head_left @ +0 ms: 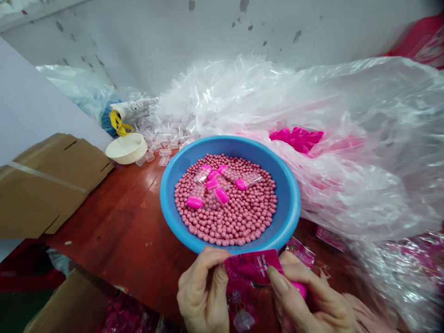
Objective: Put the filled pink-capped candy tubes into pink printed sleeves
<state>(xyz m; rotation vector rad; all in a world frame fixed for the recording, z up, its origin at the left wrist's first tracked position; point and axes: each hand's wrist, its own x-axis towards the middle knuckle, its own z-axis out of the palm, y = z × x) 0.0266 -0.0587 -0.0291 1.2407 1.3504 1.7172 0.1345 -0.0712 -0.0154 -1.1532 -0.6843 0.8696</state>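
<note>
A blue bowl [290, 203] on the red table holds a bed of small pink beads [239, 217], with several clear vials capped in pink [215, 185] lying on top. At the bottom edge, my left hand [203, 296] and my right hand [305, 300] both pinch a pink printed packet [251, 267] just in front of the bowl. A pink cap or vial end shows under my right fingers. Both hands are closed on the packet.
A large crumpled clear plastic bag [364, 152] with pink pieces [298, 138] fills the right side. A white cup [126, 148], loose clear vials [163, 138] and cardboard boxes [45, 185] sit at the left. More pink packets [301, 252] lie by the bowl.
</note>
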